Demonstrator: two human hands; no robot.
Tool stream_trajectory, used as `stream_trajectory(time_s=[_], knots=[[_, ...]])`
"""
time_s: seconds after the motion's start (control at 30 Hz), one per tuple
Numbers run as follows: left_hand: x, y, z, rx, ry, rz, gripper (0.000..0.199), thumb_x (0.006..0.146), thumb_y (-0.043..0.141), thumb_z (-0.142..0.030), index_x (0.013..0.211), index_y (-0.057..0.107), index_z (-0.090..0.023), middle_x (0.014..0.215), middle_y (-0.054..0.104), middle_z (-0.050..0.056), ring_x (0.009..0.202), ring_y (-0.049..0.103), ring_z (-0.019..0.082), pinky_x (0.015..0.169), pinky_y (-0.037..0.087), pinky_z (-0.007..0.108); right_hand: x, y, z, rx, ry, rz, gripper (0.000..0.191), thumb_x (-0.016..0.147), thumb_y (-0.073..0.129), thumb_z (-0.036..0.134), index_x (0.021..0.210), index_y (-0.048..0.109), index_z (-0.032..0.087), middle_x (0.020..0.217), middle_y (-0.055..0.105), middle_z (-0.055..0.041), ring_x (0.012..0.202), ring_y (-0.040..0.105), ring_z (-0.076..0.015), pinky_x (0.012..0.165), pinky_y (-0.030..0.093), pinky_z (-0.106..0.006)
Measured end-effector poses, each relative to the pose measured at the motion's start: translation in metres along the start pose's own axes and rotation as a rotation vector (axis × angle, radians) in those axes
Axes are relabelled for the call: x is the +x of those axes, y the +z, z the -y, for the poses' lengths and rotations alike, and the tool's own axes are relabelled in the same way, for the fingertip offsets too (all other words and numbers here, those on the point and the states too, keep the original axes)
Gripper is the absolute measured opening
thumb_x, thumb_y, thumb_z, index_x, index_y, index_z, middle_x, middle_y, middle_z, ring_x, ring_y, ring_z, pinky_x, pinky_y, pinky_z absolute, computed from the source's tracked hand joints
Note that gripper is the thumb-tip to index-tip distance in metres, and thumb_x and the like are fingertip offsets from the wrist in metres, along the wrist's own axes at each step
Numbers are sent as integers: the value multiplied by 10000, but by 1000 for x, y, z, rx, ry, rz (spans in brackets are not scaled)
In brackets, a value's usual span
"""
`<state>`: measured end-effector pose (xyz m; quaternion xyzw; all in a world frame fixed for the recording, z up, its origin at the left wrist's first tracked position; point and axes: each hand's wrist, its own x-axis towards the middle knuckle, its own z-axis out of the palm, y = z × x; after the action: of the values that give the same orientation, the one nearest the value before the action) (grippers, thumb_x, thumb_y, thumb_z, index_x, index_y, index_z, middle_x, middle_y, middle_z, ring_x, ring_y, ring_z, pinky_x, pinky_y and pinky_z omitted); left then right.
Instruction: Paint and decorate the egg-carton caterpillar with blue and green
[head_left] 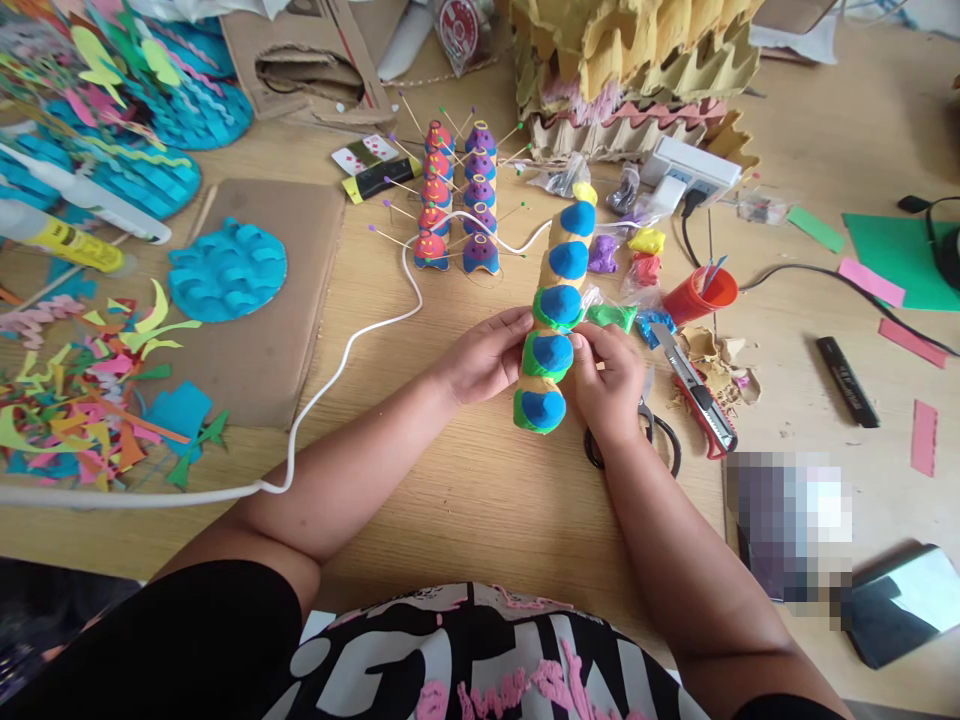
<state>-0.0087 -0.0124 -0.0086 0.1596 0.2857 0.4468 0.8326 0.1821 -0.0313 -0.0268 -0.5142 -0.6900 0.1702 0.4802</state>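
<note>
Between my hands is an egg-carton strip [568, 262] with several bumps capped in blue clay, the nearer ones also edged with green clay. My left hand [491, 355] grips its left side, fingers closed at the middle bumps. My right hand [611, 375] is closed against the right side, thumb and fingers pinched at the green edge; whether a bit of clay is between them I cannot tell. Beyond stand two decorated strips, one with red tops [431, 215] and one with purple tops [481, 215], toothpick-like sticks poking out. Green clay [611, 316] in plastic lies behind my right hand.
Scissors [665, 445] and a box cutter [701, 395] lie right of my right hand, near an orange cup [701, 292]. A white cable [352, 345] crosses the table. Paper scraps [97, 400] and cardboard [300, 300] are left; stacked egg trays [630, 60] stand behind a power strip [694, 165].
</note>
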Motion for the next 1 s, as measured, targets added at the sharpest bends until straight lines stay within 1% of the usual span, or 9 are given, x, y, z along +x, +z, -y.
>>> stream_trajectory(time_s=[0.17,0.3,0.4,0.5,0.6,0.7,0.8,0.87,1.0], knots=[[-1,0,-1,1,-14,30,120,1042,693,-121,1043,798,-180,937,847,23,805,819,126,759,633,223,1,-1,2,11,-4,-3,341,1111,617,507,1065,859,272,786,701,-23,775,648,-212,795,543,-406],[-2,-1,-2,8,-33,28,96,1029,721,-137,1058,797,-188,959,849,22,800,814,125,757,633,223,1,-1,3,18,17,3,361,1108,610,532,1072,858,271,780,693,-20,766,643,-209,782,544,-402],[-2,-1,-2,11,-36,40,102,1021,725,-138,1061,798,-194,968,851,19,816,819,133,770,640,234,0,-1,2,65,48,28,380,1104,610,561,1132,856,273,783,690,-16,772,638,-209,790,539,-406],[-3,-2,-2,14,-44,62,131,1021,707,-128,1077,802,-198,985,857,21,830,824,138,775,644,240,0,0,-1,166,78,66,405,1092,621,608,1170,849,283,849,736,-26,815,661,-214,825,550,-410],[-4,-5,-3,24,-47,83,131,1022,706,-137,1093,802,-192,997,859,36,831,825,142,772,635,241,0,0,-2,232,106,94,417,1079,629,641,1150,835,285,925,780,-40,867,690,-220,845,564,-407],[-5,-8,-4,9,-55,80,147,1032,719,-207,1158,793,-211,1012,860,44,852,833,168,788,643,275,1,0,-1,239,113,102,430,1068,639,663,1123,823,278,897,766,-38,849,683,-216,814,562,-394],[-4,-8,-2,-30,-48,39,251,1073,704,-388,1261,778,-239,996,862,49,878,840,197,799,657,308,1,0,1,226,98,104,430,1062,650,666,1115,819,275,860,730,-26,817,664,-205,785,553,-382],[-3,-7,0,-24,-30,10,302,1075,703,-475,1254,778,-243,998,864,51,892,838,200,796,655,305,1,0,2,212,83,105,427,1063,652,665,1113,819,276,850,713,-23,802,653,-200,772,549,-379],[-2,-1,3,59,23,-16,224,1052,754,-418,1152,785,-221,1013,858,38,911,822,171,802,637,260,0,0,4,158,38,107,407,1083,634,634,1109,815,271,832,697,-26,782,637,-201,756,536,-382]])
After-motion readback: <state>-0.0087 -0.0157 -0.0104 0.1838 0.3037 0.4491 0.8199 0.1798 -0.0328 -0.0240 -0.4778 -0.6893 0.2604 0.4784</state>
